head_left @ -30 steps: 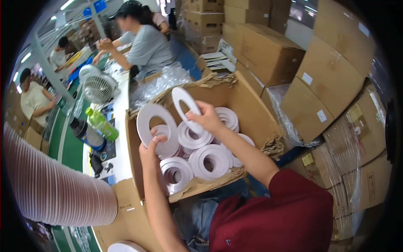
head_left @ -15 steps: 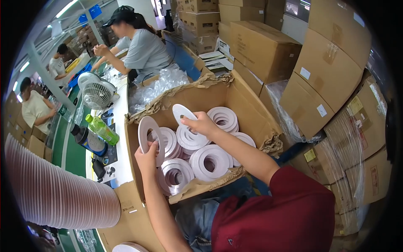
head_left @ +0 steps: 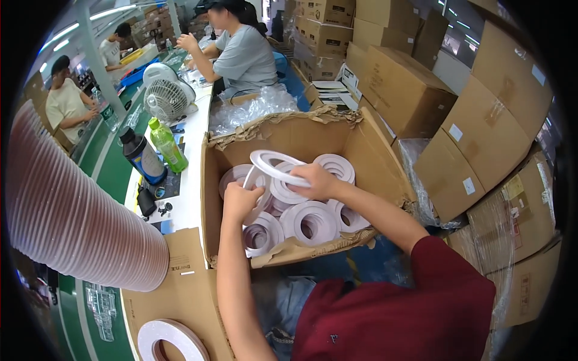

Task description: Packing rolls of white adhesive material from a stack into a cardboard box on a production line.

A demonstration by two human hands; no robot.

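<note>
My left hand (head_left: pixel 241 203) is closed on a flat white ring (head_left: pixel 260 208), tilted nearly edge-on. A second white ring (head_left: pixel 260 162) is gripped at its right edge by my right hand (head_left: pixel 319 182). Its left side hangs above and close to the first ring; whether they touch, I cannot tell. Both hands are over an open cardboard box (head_left: pixel 374 162) with torn top edges. Inside it lie several stacks of the same white rings (head_left: pixel 292 221), partly covered by my hands.
A tall, leaning stack of pale rings (head_left: pixel 84 210) stands at left, with a short ring stack (head_left: pixel 149 343) nearer me. A fan (head_left: pixel 168 99), green bottle (head_left: pixel 167 144) and dark bottle (head_left: pixel 143 156) line the bench. Cartons (head_left: pixel 481 138) rise at right. A co-worker (head_left: pixel 247 60) sits beyond the box.
The right-hand ring has tipped flatter and moved left over the left-hand ring, which has turned more edge-on. My hands are closer together. The whole view has shifted, showing more of the near-left ring stack.
</note>
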